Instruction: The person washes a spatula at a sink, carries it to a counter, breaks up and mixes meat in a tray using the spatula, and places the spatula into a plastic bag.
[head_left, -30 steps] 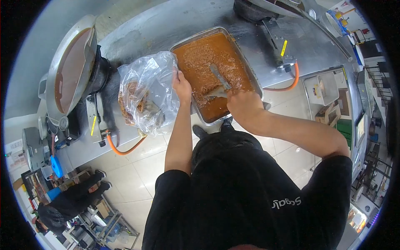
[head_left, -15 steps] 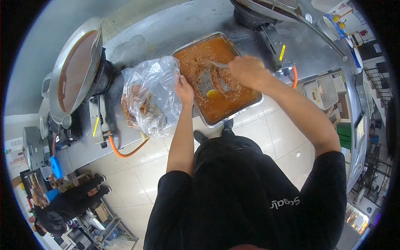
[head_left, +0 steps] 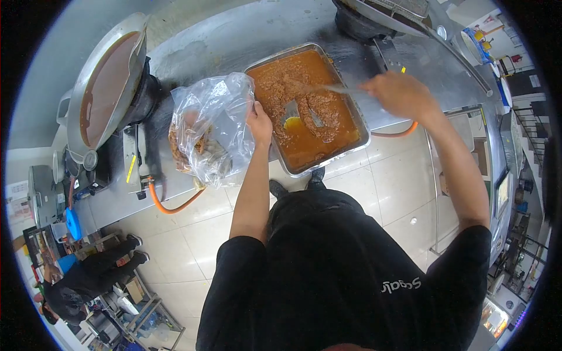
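Observation:
A metal tray [head_left: 364, 142] on the steel counter holds brown sauce with minced bits [head_left: 331, 126], and its bare bottom shows in streaks near the middle. My right hand [head_left: 401, 93] is closed round the handle of a metal utensil [head_left: 342, 89], whose far end reaches over the sauce and is blurred. At the tray's left edge, my left hand [head_left: 259, 124] pinches the side of a clear plastic bag [head_left: 219, 102]. Brown food [head_left: 181, 140] shows inside the bag, which lies on the counter.
A large wok of brown liquid [head_left: 105, 88] sits on a burner at left, another wok [head_left: 380, 14] at upper right. Orange hoses [head_left: 167, 209] hang by the counter [head_left: 193, 41]. A person in dark clothes [head_left: 76, 289] is at lower left, by a shelf [head_left: 155, 316].
My right hand has moved right and away from the tray's middle, lifting the utensil from deep in the sauce. Bare streaks have opened in the sauce. My left hand stays at the bag.

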Available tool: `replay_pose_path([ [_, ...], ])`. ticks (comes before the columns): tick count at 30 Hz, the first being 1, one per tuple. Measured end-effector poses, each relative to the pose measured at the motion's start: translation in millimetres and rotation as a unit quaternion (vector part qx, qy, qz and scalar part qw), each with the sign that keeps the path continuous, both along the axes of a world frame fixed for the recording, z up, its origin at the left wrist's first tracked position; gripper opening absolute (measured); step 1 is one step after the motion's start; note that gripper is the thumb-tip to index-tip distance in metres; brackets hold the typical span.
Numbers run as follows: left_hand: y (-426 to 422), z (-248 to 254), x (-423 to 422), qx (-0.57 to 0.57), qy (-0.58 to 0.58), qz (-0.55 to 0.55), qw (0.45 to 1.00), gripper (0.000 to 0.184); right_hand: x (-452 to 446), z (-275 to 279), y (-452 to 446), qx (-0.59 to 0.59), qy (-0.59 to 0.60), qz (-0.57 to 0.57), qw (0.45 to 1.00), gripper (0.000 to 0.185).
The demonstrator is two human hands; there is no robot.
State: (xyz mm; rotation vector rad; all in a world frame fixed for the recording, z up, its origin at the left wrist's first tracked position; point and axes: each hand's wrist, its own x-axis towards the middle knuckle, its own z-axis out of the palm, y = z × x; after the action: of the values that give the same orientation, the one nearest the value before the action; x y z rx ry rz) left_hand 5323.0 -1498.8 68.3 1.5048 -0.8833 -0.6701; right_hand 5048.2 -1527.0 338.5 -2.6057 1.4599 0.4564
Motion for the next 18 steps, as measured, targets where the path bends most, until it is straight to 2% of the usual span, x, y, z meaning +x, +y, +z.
replay_pose_path([
  [4,0.1,1.2,0.6,0.000,-0.002,-0.001,1.000,0.045,-3.7,25.4,45.6,-0.003,0.103,0.057,0.993,0.032],
  [7,-2.6,-10.5,3.2,-0.006,-0.033,0.003,0.999,0.044,-24.6,8.5,61.7,-0.002,0.136,0.045,0.990,0.022],
  [10,-4.0,-13.0,4.0,0.000,-0.036,-0.001,0.999,0.045,-45.5,-16.4,70.3,0.005,0.173,0.045,0.984,0.023],
  [13,-4.4,-15.8,7.1,0.005,-0.044,-0.011,0.999,0.046,-51.8,-41.3,74.4,-0.041,0.086,-0.018,0.995,0.027],
  [18,-4.6,-14.5,4.5,0.002,-0.032,-0.014,0.999,0.046,-39.9,-67.3,42.5,-0.041,0.100,-0.037,0.994,0.035],
])
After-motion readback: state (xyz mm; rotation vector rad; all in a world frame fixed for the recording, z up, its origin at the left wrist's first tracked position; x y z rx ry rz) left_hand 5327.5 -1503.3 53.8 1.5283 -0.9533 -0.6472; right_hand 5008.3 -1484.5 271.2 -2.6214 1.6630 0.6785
